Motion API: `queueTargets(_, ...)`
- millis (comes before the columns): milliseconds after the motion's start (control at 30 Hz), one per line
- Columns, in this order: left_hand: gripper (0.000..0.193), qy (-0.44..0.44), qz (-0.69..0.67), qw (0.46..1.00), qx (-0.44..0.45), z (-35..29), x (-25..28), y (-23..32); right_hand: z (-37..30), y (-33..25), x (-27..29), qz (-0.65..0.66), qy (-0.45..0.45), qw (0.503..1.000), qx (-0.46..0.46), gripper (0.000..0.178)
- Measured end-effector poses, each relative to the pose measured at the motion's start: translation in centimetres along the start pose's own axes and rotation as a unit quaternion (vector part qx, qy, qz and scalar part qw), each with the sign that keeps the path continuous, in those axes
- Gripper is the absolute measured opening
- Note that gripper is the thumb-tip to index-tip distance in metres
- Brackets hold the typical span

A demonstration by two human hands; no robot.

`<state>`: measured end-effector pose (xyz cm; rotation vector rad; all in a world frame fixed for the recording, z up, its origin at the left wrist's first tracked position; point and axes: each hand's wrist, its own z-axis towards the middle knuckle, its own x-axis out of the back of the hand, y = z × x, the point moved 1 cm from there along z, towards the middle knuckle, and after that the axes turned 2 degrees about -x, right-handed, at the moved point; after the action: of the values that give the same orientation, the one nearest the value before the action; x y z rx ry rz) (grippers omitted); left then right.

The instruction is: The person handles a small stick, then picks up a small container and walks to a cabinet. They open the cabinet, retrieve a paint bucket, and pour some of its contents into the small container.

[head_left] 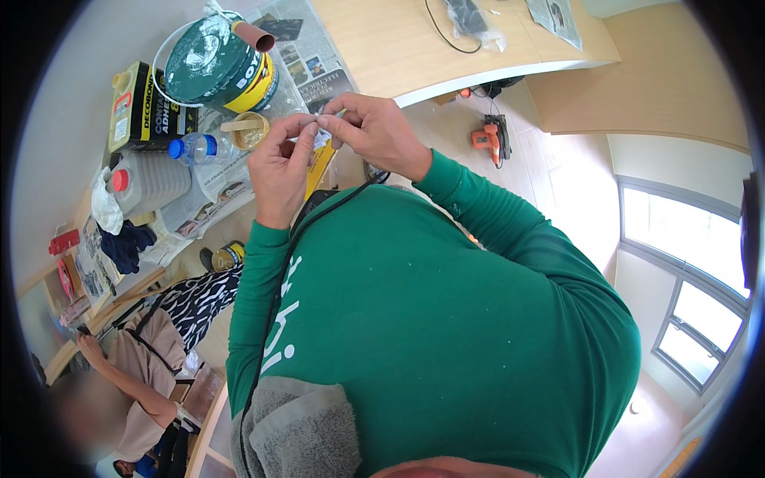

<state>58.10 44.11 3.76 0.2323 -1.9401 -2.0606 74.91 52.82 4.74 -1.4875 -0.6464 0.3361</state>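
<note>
My left hand (pixel 280 169) and my right hand (pixel 381 137) meet above the newspaper-covered worktop, fingertips pinched together. A small whitish scrap (pixel 322 137) shows between and just below the fingers; its kind is too small to tell. Close to my left hand stands a small tub (pixel 253 131) with a flat wooden stick across its top. Beside the tub lies a clear plastic bottle (pixel 195 149) with a blue cap. Farther back is a dark green paint bucket (pixel 209 64), its lid smeared white, with a brownish roll or tube (pixel 253 37) on it.
A yellow-and-black can (pixel 147 111) and a jug with a red cap (pixel 151 182) stand at the left. A wooden counter (pixel 382 48) extends behind my hands. An orange power tool (pixel 488 139) rests on the floor. Another person (pixel 131 374) is at the lower left.
</note>
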Motion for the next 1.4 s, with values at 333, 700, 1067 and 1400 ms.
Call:
queueTargets(333, 0.016, 0.007, 0.026, 0.999, 0.038, 0.3, 0.3, 0.4, 0.0, 1.6, -0.2, 0.113, -0.056, 0.992, -0.022, 0.037)
queueTargets(700, 0.015, -0.162, 0.139, 0.974, 0.081, -0.8, 0.5, 0.5, 4.8, 3.3, 0.7, 0.241, -0.132, 0.952, -0.134, 0.067)
queueTargets(1067, 0.015, -0.069, 0.063, 0.989, 0.119, 0.7, 3.3, -2.6, 0.6, -2.0, 0.6, 0.262, -0.099, 0.959, 0.048, 0.052)
queueTargets(1400, 0.015, -0.038, -0.009, 0.992, 0.121, 0.3, 4.5, -0.9, -2.6, 1.0, 0.1, -0.109, -0.005, 0.986, 0.126, 0.041)
